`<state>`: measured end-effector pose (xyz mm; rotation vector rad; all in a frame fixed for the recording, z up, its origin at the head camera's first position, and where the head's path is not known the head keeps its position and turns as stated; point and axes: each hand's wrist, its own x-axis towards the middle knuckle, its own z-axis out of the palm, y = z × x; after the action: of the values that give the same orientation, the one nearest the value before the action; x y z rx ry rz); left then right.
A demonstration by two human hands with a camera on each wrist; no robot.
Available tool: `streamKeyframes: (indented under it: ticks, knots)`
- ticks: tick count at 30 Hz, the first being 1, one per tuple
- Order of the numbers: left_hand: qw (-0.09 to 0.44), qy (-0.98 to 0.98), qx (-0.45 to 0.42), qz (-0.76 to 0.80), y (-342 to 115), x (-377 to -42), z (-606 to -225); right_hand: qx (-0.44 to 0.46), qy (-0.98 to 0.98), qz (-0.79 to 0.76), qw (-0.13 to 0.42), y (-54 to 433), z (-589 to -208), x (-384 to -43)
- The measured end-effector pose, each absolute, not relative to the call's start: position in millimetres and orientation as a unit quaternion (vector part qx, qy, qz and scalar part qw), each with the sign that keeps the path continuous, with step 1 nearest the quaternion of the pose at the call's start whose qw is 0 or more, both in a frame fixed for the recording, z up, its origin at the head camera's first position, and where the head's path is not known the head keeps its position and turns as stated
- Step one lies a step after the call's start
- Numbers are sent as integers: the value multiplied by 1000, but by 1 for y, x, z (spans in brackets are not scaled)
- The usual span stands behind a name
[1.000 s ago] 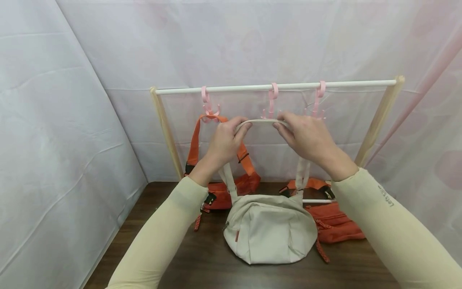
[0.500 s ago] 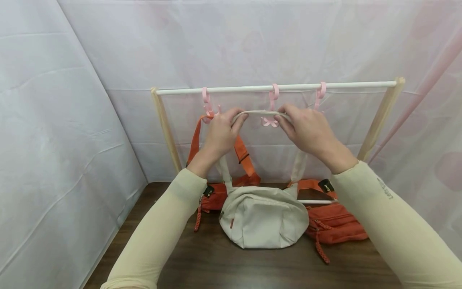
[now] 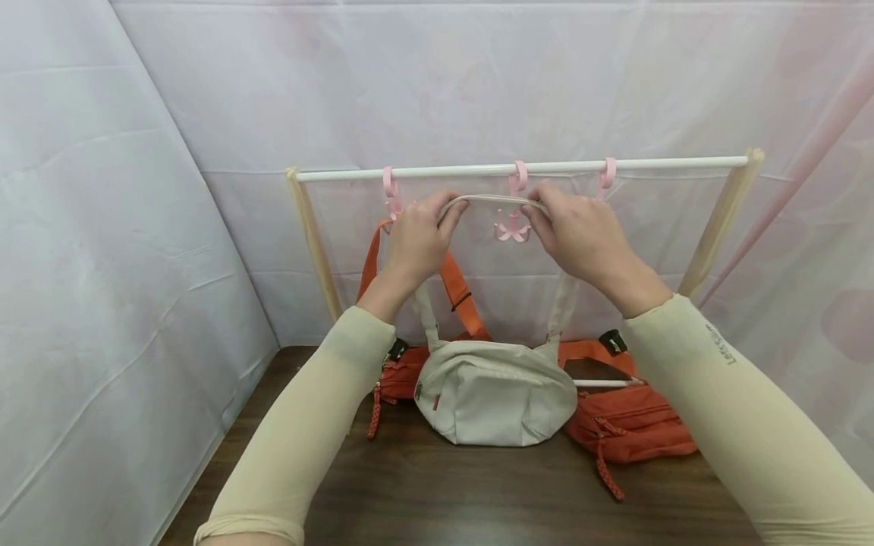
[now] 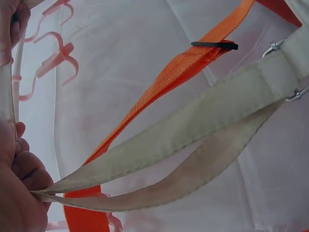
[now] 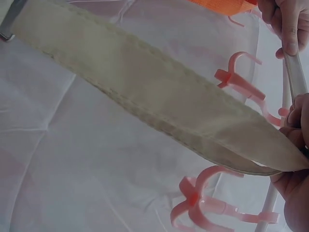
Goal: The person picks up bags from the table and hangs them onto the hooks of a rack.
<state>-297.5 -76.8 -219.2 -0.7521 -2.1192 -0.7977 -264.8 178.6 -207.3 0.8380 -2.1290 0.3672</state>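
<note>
The left hand [image 3: 418, 236] and the right hand [image 3: 586, 239] each pinch the strap [image 3: 493, 199] of a cream bag [image 3: 498, 398] between thumb and fingers, with a short bit stretched between them. The bag hangs down below, over the brown counter [image 3: 437, 497]; I can't tell if its bottom touches. Seen from the head, the strap crosses in front of the middle pink hook [image 3: 512, 229], which hangs on a white bar [image 3: 451, 171]. An orange strap [image 3: 456, 287] goes up behind the left hand. A red bag [image 3: 635, 426] lies on the right.
</note>
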Motion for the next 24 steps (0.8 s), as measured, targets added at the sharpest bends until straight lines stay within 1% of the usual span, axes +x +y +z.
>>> streamKeyframes:
  ticks: [6,16,24]
  knots:
    - [379,-827,-292,-295,-73,-299,-222,327,-842,144,404,181,-210,-266]
    - [369,-838,-282,-287,-63,-301,-225,303,-841,159,418,187,-220,-267]
    - [360,-838,-292,-289,-58,-304,-231,286,-852,161,409,191,-227,-267]
